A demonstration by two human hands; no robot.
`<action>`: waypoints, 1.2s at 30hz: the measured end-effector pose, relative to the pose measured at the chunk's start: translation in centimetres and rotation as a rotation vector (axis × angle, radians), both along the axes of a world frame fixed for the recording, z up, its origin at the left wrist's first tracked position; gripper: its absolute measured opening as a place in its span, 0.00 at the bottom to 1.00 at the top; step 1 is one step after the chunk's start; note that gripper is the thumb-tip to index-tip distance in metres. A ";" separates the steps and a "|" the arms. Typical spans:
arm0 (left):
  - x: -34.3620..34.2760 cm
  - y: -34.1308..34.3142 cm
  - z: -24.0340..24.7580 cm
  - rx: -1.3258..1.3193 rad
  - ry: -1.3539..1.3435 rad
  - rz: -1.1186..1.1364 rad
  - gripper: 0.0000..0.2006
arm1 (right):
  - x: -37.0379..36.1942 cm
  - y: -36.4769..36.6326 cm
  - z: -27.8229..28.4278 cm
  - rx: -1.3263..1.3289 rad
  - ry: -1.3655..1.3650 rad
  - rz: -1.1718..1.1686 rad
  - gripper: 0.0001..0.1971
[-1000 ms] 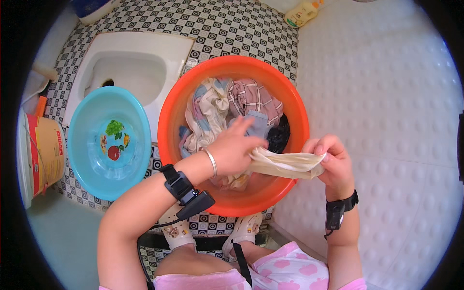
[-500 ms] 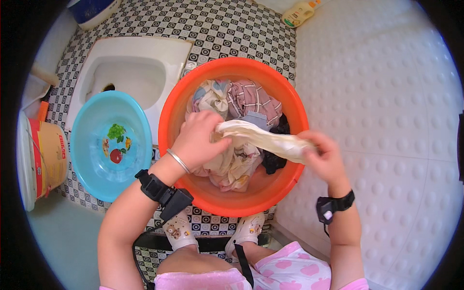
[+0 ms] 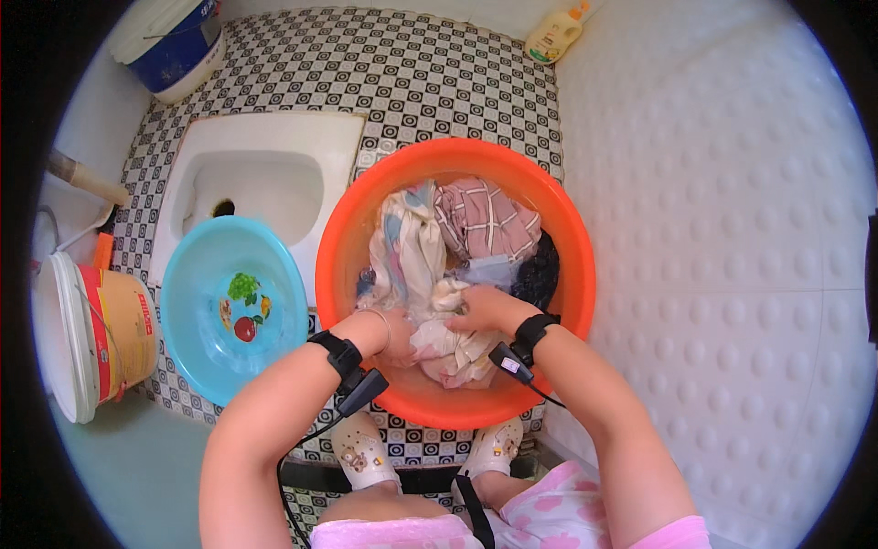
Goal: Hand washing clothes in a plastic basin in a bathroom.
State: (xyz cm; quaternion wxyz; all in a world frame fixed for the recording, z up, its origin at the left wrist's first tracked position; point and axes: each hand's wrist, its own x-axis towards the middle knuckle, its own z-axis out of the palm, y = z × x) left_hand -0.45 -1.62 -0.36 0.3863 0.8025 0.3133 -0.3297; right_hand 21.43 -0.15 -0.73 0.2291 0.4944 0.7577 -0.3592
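Observation:
A large orange basin (image 3: pixel 574 274) holds water and a heap of wet clothes. Both of my hands are down in it, close together at its near side. Between them lies a wet white cloth (image 3: pixel 435 339), partly under water. My left hand (image 3: pixel 397 335) is at the cloth's left side, its fingers partly hidden by water and fabric. My right hand (image 3: pixel 477 309) has its fingers bent on the cloth's right side. Farther back lie a pink checked garment (image 3: pixel 489 220), a white garment with blue patches (image 3: pixel 407 242) and a dark garment (image 3: pixel 538 272).
Left of the orange basin stands a light blue basin (image 3: pixel 197 352), overlapping a white squat toilet (image 3: pixel 343 156). A tan bucket (image 3: pixel 133 334) is at the far left, a blue-and-white bucket (image 3: pixel 183 55) behind. A yellow bottle (image 3: pixel 554 37) sits against the bumpy white wall (image 3: pixel 713 229).
Both hands have come down into the basin and closer together, taking the white cloth from a stretch above the rim into the water. The view has shifted slightly.

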 end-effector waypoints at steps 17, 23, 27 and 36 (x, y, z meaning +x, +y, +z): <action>7.5 10.5 2.2 0.169 -0.123 0.373 0.32 | 3.1 9.2 18.7 0.286 0.806 -0.870 0.08; 8.4 5.8 1.0 -0.154 -0.271 0.117 0.26 | 0.9 10.7 9.0 0.505 0.587 -0.404 0.07; 8.4 2.2 1.6 -0.180 -0.312 -0.009 0.23 | 3.0 11.7 4.3 0.474 0.376 -0.366 0.07; 4.1 -5.4 0.8 -0.433 -0.289 -0.250 0.17 | 0.9 8.7 -0.3 0.125 0.219 -0.109 0.16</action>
